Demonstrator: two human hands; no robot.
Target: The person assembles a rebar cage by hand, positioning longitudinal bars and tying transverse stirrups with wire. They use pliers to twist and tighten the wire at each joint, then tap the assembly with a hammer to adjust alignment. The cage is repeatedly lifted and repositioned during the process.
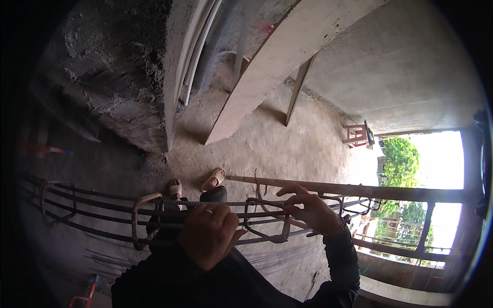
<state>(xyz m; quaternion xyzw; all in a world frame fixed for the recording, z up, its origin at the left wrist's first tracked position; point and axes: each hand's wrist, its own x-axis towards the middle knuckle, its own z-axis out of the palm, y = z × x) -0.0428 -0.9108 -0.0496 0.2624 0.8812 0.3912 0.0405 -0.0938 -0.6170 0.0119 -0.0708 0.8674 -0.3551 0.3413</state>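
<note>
A long rebar cage [108,207] of thin ribbed bars and bent rectangular stirrups stretches across the view in front of my body. My left hand [208,233], with a ring on one finger, is curled over its upper bar near the middle. To its right, my right hand [314,211] has bent fingers at the top of a stirrup [285,228], with the forefinger lifted a little. A rusty stirrup [136,220] stands around the bars left of my left hand. My palms hide part of the bars.
My sandalled feet [213,179] stand on the rough concrete floor beyond the cage. A wide board [277,72] leans ahead; pale pipes [197,56] lie beside a concrete column [123,77]. A rusty beam [411,194] and small red stool [355,135] are at right. Loose rods [287,255] lie below.
</note>
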